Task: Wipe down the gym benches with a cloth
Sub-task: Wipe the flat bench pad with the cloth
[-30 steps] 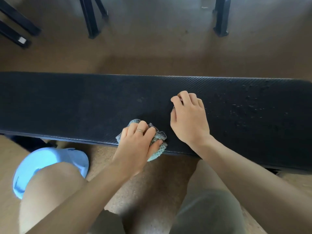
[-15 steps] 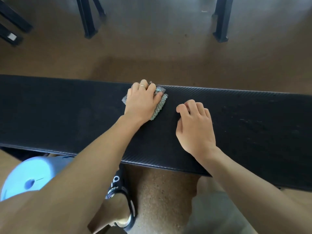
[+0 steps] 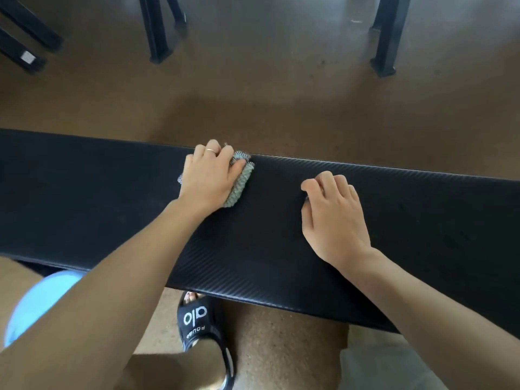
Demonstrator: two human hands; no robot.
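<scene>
Black, ribbed padding covers the long bench [image 3: 281, 249] that runs across the view from left to right. At its far edge, a little left of the middle, lies a crumpled grey-green cloth [image 3: 239, 184], and the left hand [image 3: 209, 178] is on top of it, palm down, with the fingers curled over the cloth's far end and the thumb alongside its right edge, so the hand holds the cloth down against the padding. A thin ring [image 3: 210, 150] shows on one finger of that hand. The right hand [image 3: 333, 218] rests on the bench well apart from the cloth, toward the right; its fingers are bent under at the knuckles with the tips on the padding, and it holds nothing. Beyond the bench the brown floor [image 3: 267, 94] carries several dark metal legs [image 3: 387, 35] of other equipment. Under the near edge of the bench a foot in a black sandal [image 3: 197, 322] with white lettering stands on the floor, and a pale blue object [image 3: 39, 302] shows at lower left beside the left forearm.
</scene>
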